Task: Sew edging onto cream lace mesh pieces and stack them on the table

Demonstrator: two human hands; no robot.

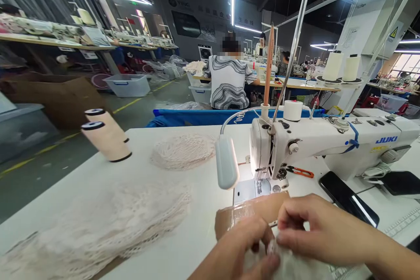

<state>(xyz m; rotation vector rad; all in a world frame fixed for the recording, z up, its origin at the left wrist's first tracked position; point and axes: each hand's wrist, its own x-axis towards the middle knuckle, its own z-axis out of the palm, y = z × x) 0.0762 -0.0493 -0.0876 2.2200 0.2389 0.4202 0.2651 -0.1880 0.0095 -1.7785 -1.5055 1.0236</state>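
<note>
My left hand (246, 247) and my right hand (316, 225) are close together at the front of the sewing machine (288, 135), below its needle area. Both have their fingers pinched on a pale, thin fabric piece (292, 264), mostly hidden by the hands and the lower picture edge. Just behind the fingers lies a brown, tape-covered strip (229, 218) beside the metal needle plate (244, 192). To the left, a large heap of cream lace fabric (131, 214) spreads over the white table (200, 236), with a smaller lace pile (183, 151) behind it.
Two thread cones (106, 138) stand at the table's left edge. A lamp (227, 162) hangs left of the machine head. Orange thread snips (300, 171) and a black phone (348, 197) lie at right. A person (229, 78) sits ahead beyond a blue cloth (187, 118).
</note>
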